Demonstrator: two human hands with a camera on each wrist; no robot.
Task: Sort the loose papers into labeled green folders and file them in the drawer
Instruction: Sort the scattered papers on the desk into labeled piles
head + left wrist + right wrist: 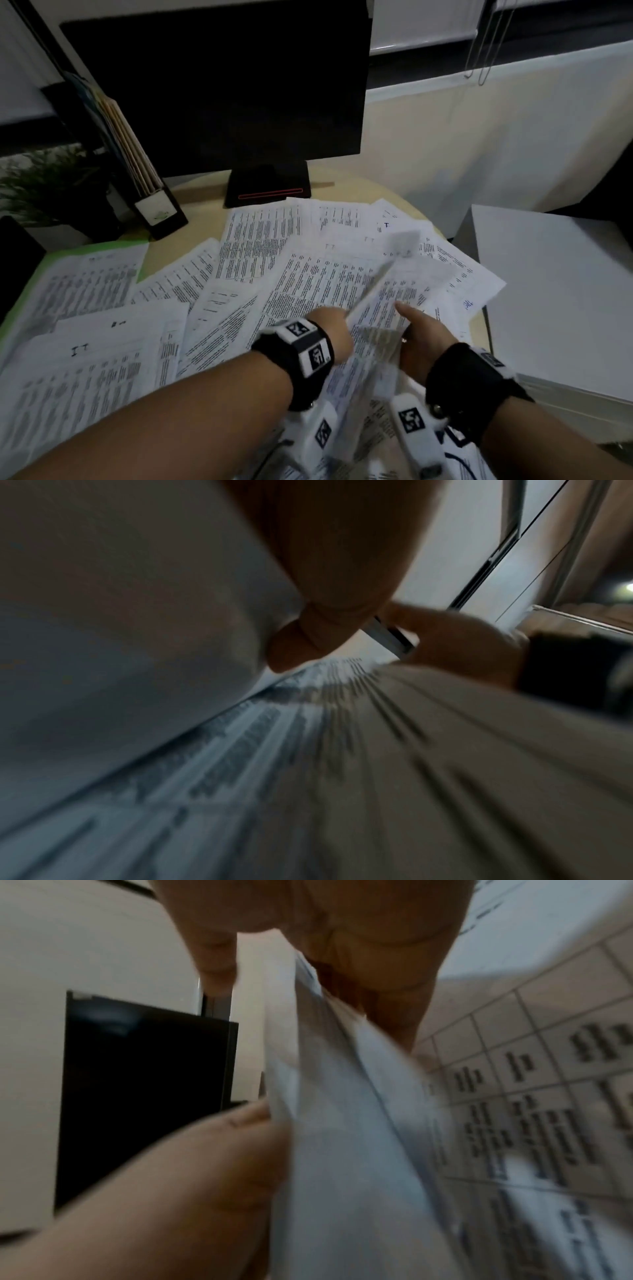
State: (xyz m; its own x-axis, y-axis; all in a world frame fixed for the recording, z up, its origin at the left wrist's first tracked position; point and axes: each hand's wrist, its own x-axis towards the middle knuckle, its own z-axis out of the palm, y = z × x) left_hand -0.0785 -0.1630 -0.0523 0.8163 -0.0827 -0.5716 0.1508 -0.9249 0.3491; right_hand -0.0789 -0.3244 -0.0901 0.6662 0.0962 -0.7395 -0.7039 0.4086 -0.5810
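Observation:
Loose printed papers lie fanned over the round desk. A green folder lies open at the far left with printed sheets on it. Both hands hold up a blurred sheaf of sheets near the desk's front right. My left hand grips its left edge, and the thumb presses the white sheet. My right hand pinches the lower right part, with the paper between its thumb and fingers. The drawer is not in view.
A dark monitor stands behind the papers on its base. A black file holder with folders and a plant are at the back left. A tall white paper stack sits to the right.

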